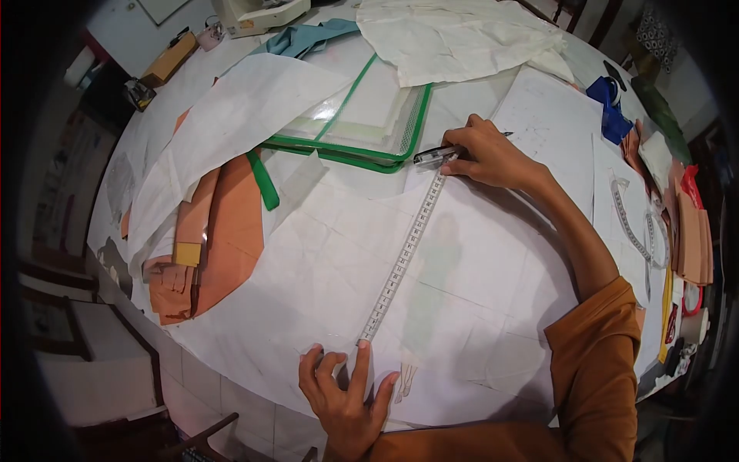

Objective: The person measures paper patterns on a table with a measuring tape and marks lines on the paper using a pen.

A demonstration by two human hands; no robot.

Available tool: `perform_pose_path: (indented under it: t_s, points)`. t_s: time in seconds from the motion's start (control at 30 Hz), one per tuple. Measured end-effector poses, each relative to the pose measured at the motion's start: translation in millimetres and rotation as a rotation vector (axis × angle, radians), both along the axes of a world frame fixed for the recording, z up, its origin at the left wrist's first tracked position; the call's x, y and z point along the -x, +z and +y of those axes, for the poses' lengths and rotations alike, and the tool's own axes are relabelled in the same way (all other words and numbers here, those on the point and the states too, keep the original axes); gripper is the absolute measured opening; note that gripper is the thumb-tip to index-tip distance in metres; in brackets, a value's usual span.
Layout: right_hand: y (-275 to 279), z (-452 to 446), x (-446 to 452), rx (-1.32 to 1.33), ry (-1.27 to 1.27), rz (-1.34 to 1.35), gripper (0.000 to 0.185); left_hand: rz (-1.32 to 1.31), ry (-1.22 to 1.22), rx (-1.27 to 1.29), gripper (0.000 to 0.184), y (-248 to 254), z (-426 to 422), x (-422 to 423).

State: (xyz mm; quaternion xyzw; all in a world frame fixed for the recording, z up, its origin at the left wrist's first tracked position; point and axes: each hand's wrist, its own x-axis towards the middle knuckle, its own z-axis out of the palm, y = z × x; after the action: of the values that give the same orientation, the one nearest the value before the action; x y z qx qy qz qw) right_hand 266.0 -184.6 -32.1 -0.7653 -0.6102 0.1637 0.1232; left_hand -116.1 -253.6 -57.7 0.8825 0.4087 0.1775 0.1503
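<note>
A white measuring tape (404,258) runs slantwise across a large sheet of white paper (323,254) on the table. At its lower end my left hand (346,408) lies with fingers spread, the index fingertip pressing the tape down. Up at the other end, my right hand (493,154) pinches the tape near the thumb and also holds a pen (433,155), whose pointed end sticks out past the knuckles. Through the paper, right of the tape, a pale green figure drawing (427,300) shows. Faint lines cross the sheet.
Left lie orange fabric pieces (231,239) under white paper. Behind is a green-edged clear folder (369,115), with cream cloth (462,38) beyond it. A second measuring tape (627,219), a blue tape dispenser (608,108) and folded peach fabric (693,239) sit at right.
</note>
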Motion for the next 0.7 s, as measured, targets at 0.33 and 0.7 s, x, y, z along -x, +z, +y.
perform_pose_path:
  t_s: [0.33,0.7]
  points:
    - [-7.6,0.2,-5.5,-0.023,0.003,0.026,0.042,0.01,0.001,0.005,0.054,0.1,-0.6,0.8]
    - [-2.3,0.7,1.1,-0.004,-0.029,0.029,0.04,0.012,-0.002,0.01,0.053,0.1,-0.5,1.0]
